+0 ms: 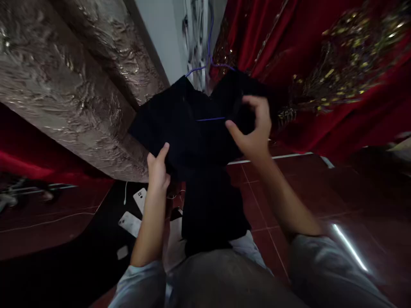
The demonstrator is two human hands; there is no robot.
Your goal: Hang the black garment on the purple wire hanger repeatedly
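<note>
A black short-sleeved shirt (192,141) hangs in front of me on a thin purple hanger (221,65). The hanger's lower bar shows through the open neckline. On the left side, my left hand (158,167) grips the shirt near its sleeve, thumb on top and the other fingers partly hidden behind the cloth. My right hand (254,128) is curled at the right front near the neckline, with dark cloth between the thumb and the index finger. The cloth is so dark that its folds are hard to make out. The lower part of the shirt drops toward my lap.
Shiny beige crinkled fabric (96,94) hangs on the left. Red drapes with gold sequins (340,77) hang on the right. Several pale phones or cases, such as one white phone (130,223), lie on a dark surface at lower left. The floor has red tiles (263,205).
</note>
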